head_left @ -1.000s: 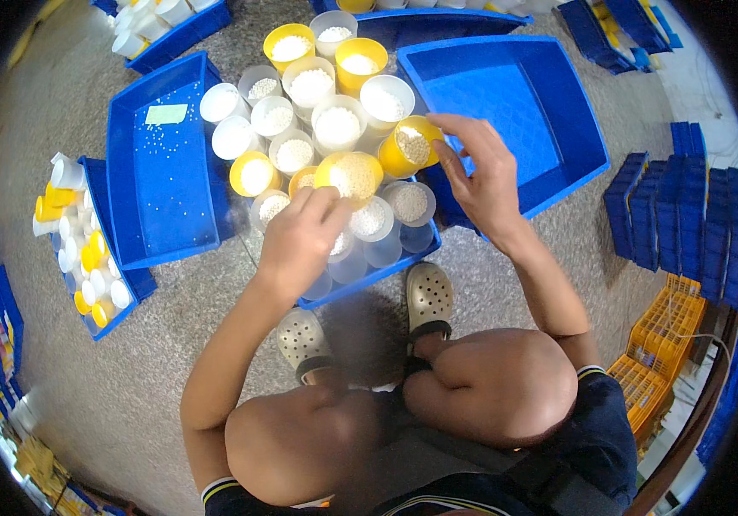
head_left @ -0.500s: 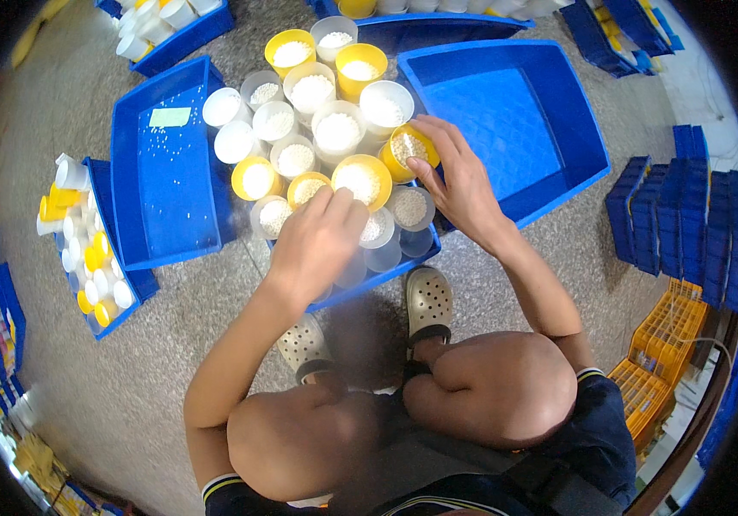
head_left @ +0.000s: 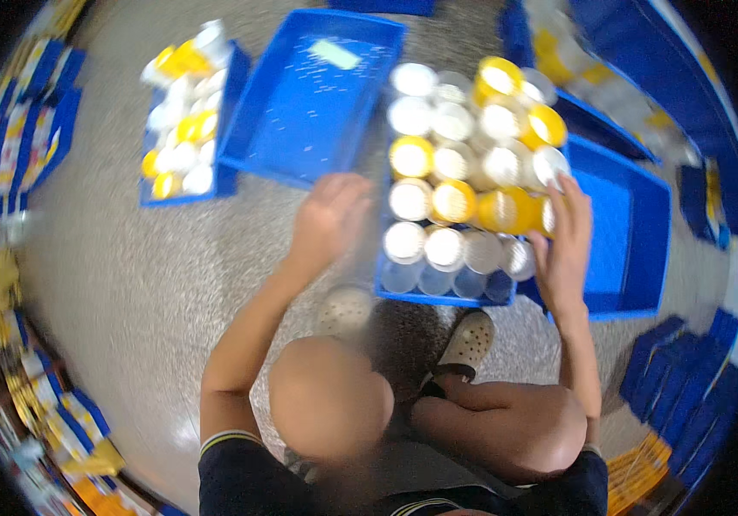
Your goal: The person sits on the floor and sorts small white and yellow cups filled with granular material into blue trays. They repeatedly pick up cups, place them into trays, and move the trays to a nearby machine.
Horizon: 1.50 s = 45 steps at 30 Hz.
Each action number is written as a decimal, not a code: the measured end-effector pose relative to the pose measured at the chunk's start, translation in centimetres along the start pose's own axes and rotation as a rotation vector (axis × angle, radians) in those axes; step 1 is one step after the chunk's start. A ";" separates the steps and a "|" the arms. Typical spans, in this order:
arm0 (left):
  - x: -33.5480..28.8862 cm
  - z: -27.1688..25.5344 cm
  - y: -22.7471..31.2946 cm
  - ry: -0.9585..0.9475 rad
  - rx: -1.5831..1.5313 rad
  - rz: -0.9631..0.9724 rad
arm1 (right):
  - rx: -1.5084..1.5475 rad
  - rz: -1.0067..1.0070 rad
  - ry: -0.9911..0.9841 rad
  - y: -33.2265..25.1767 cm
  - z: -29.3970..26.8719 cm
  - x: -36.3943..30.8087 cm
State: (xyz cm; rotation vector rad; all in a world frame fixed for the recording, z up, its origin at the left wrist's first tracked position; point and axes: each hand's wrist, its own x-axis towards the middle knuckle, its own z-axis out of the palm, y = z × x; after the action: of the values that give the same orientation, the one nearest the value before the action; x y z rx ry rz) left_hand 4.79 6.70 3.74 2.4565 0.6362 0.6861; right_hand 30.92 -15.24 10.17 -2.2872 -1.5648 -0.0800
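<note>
My right hand is at the right side of the cup cluster, its thumb and fingers closed around a yellow cup with pale pellets at its mouth. White and yellow cups full of white pellets stand in rows, stacked above a blue crate. Clear cups show along the crate's near side. My left hand hovers left of the cups, apart from them. Motion smears its fingers, so I cannot see whether it holds anything.
A blue tray with scattered pellets and a pale green slip lies at the far left. Beside it a blue crate holds more cups. Another blue tray stands at right, with stacked blue crates nearer.
The view has turned left, shifting the cups rightward in the picture. My left hand has come away from the cups to their left. My right hand stays at the yellow cup.
</note>
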 end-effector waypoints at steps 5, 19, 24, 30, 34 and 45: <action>-6.0 -8.4 -15.2 0.221 0.481 -0.424 | 0.067 -0.257 0.001 -4.0 -2.2 3.6; -13.4 -14.3 -28.8 0.241 0.727 -0.502 | 0.190 -0.712 -0.351 -21.2 12.7 19.6; -13.7 -14.2 -28.4 0.222 0.706 -0.475 | 0.088 -0.712 -0.234 -27.3 21.2 27.5; -17.5 -13.3 -24.3 0.176 0.618 -0.561 | -0.155 -0.680 0.068 -35.0 27.2 35.5; -21.5 -12.8 -20.4 0.161 0.563 -0.615 | -0.275 -0.655 0.058 -39.2 29.3 36.6; -21.6 -18.4 -15.1 0.313 0.469 -0.782 | 0.115 -0.781 0.031 -40.9 30.4 28.9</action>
State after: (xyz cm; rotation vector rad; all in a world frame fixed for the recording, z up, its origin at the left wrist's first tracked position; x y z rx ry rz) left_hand -26.74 12.49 1.44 2.1889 1.9214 0.6322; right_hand -0.08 33.48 -0.05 -1.4631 -2.2752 -0.2141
